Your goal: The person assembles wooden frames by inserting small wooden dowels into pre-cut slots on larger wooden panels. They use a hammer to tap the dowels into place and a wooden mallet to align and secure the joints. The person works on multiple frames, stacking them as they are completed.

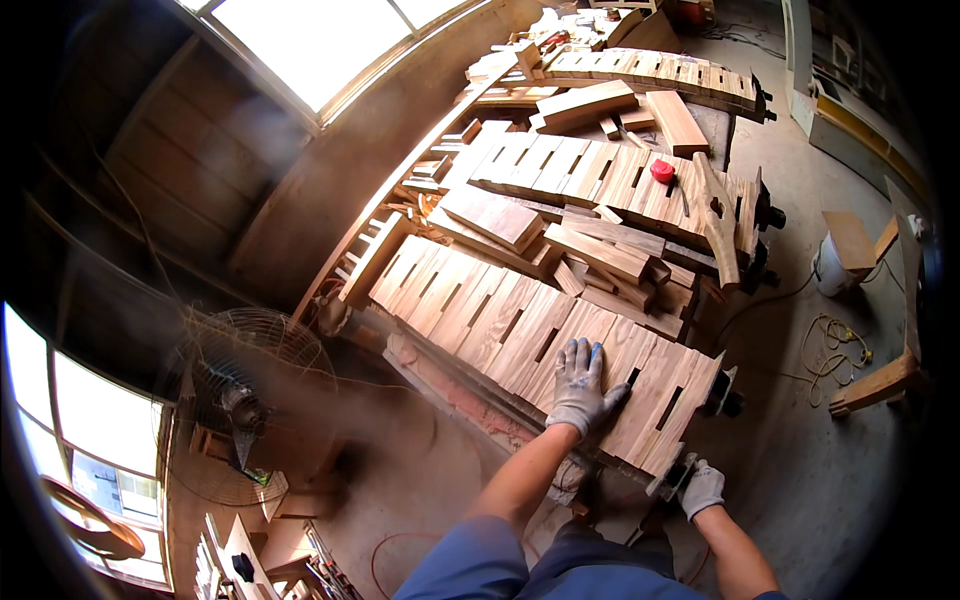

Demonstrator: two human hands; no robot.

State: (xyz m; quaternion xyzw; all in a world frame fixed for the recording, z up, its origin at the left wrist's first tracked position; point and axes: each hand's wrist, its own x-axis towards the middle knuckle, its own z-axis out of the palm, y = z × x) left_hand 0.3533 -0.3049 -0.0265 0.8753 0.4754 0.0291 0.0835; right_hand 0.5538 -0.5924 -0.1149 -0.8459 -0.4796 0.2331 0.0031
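Observation:
My left hand, in a grey-blue work glove, lies flat with its fingers stretched out on a long row of slotted wooden boards. The boards stand side by side, pressed together, with dark mortise slots along the row. At the row's near right corner my right hand, gloved in pale grey, is closed around the end of a metal clamp; the grip itself is hidden by the fingers. A second dark clamp end sticks out at the row's far right corner.
Wood blocks are piled behind the row. Beyond them is another slotted row carrying a red round object and a wooden bar. A caged fan stands left. Right are a bucket and a coiled cord.

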